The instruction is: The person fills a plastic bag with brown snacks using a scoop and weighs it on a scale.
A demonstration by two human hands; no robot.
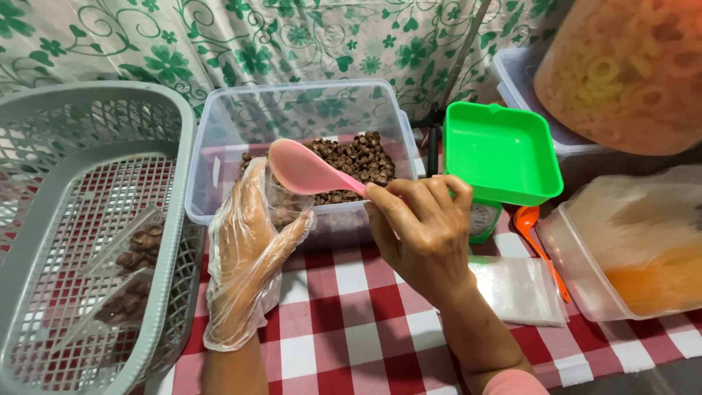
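Observation:
My right hand [420, 230] grips the handle of a pink plastic spoon [307, 170], whose bowl is tipped over the front edge of a clear plastic tub [219, 124] holding brown cereal pieces [358, 157]. My left hand [245, 252], in a loose clear plastic glove, holds a small clear bag [281, 208] against the tub's front wall, right under the spoon. Some brown pieces show inside the bag.
A grey plastic basket [44, 132] on the left holds filled clear bags of brown pieces [135, 252]. A green scale tray [501, 150], an orange spoon [530, 223], a stack of empty clear bags [519, 289] and tubs of orange snacks [636, 249] lie to the right on the red checked cloth.

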